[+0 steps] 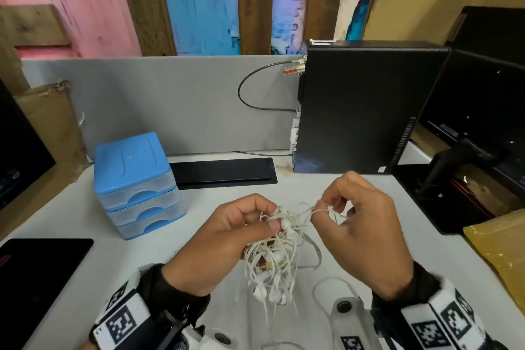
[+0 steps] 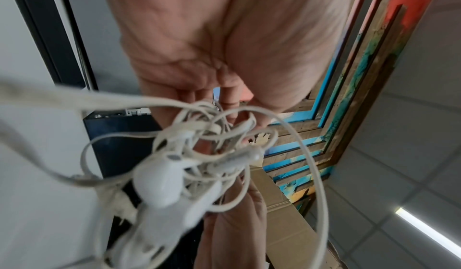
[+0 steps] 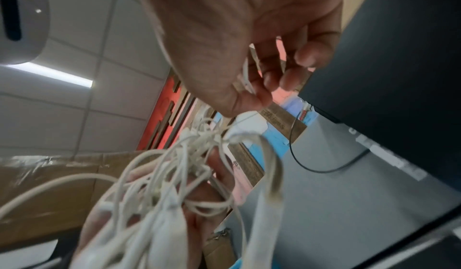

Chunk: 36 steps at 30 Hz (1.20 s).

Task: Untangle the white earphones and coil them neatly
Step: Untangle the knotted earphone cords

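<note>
1. Head view: nearest the camera, the wrist bands with black-and-white markers [image 1: 125,321] are framing the work, and just beyond them the left hand [image 1: 227,239] is curling round the tangled white earphones [image 1: 277,253], thumb pressing on the top of the bundle. The bundle is hanging above the white desk [image 1: 199,202], with earbuds [image 1: 274,294] dangling at its lower end. The right hand [image 1: 366,224] is pinching one thin strand [image 1: 319,210] beside the knot, with the strand running taut between the two hands.

2. Judgement on the step: the strand is probably best teased out slowly, while the left hand is loosening its hold so loops can slip; a hard pull is likely to tighten the knot.

3. Left wrist view: an earbud [image 2: 159,184] is sitting closest to the lens, blurred, with the earphones looping beneath the palm. The fingers [image 2: 229,99] are bending into the knot, touching the cords.

4. Right wrist view: the earphones [image 3: 179,174] are filling the lower frame, and a flat white strap [image 3: 269,174] is hanging through them. The right thumb and fingertips [image 3: 262,95] are closing on a fine cord just above the knot, while the other fingers are staying loosely curled and apart from the bundle.
</note>
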Motion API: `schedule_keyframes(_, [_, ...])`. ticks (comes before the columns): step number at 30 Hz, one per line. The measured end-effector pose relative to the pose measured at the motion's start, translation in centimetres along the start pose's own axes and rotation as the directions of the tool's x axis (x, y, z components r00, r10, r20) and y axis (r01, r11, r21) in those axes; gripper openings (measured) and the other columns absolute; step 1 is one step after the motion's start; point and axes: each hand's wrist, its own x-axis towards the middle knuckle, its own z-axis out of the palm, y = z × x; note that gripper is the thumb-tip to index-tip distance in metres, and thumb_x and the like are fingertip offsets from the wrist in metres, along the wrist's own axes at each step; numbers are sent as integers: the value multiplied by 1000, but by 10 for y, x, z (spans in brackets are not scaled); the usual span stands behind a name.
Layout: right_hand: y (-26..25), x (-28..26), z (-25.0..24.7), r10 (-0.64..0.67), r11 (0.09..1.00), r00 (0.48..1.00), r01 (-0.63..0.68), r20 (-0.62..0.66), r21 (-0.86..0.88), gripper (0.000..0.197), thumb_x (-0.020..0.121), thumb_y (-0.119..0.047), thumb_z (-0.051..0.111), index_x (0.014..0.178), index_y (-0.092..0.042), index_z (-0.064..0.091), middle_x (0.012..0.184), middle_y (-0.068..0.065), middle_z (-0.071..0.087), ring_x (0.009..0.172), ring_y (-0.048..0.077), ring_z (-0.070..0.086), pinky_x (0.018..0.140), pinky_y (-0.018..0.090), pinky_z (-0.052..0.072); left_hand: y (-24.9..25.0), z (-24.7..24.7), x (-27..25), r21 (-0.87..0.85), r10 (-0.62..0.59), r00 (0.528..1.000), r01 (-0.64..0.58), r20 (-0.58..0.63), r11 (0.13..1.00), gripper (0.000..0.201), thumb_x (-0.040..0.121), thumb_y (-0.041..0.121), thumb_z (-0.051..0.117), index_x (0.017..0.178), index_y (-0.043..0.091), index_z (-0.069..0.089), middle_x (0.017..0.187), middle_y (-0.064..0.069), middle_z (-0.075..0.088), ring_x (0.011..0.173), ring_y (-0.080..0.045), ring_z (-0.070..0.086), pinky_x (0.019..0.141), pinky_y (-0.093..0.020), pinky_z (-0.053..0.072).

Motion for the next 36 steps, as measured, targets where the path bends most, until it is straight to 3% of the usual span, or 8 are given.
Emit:
schedule_keyframes(4, [-3,-1,-2,-56,998,998,55,18,11,12,75,-18,62,66,-19,55,68,-7,49,63,16,53,50,29,44,-4,4,-1,16,40,999,-40,19,999,16,77,18,78,87,10,68,84,-4,69,70,-12,64,66,-21,51])
schedule_keyframes(8, [-2,2,-6,39,957,997,-58,73,284,14,77,-13,67,67,-21,61,71,-5,59,72,18,59,51,34,47,-7,3,0,25,68,998,-67,-14,997,12,82,13,72,92,7,74,86,-5,72,75,-12,64,69,-20,51])
schedule_keyframes(16, [-3,3,-10,-54,816,863,-252,502,520,22,92,-7,67,106,-22,75,101,0,72,77,30,61,48,37,46,-6,3,-1,14,75,997,-75,14,997,12,78,12,74,87,17,80,89,-2,76,78,-9,67,71,-20,52])
schedule_keyframes(21, [1,5,-13,-53,815,816,-298,575,497,15,88,-22,73,102,-22,76,95,11,72,86,43,61,73,67,50,-7,2,0,7,75,997,-76,27,997,12,78,12,76,88,15,81,91,-3,77,85,-12,70,75,-19,52])
schedule_keyframes(24, [4,7,-16,-62,865,781,-268,622,423,7,89,-13,72,92,-18,76,88,11,72,83,38,63,79,60,50,-7,3,-1,58,106,993,-109,47,992,14,78,20,80,91,15,80,93,-4,76,87,-15,69,77,-22,52])
schedule_keyframes(27, [2,6,-17,-60,893,820,-211,569,397,9,90,-20,70,82,-22,72,81,10,70,76,31,63,62,51,53,-5,3,-2,64,134,991,-134,12,989,12,81,14,75,93,12,79,96,-6,76,88,-18,69,78,-23,53])
schedule_keyframes(32, [-2,4,-16,-122,925,863,-80,491,371,12,93,-17,64,82,-17,68,78,1,63,71,21,57,51,45,49,-11,1,-3,104,124,992,-126,26,987,29,84,34,75,106,14,72,101,-34,65,87,-39,46,80,-51,35])
schedule_keyframes(36, [-5,4,-16,-132,889,795,-169,591,425,11,88,-13,66,87,-19,74,81,-2,68,71,10,60,57,43,50,-8,5,-4,129,205,979,-203,-2,971,23,78,27,77,98,15,78,107,-9,69,82,-50,58,77,-57,47])
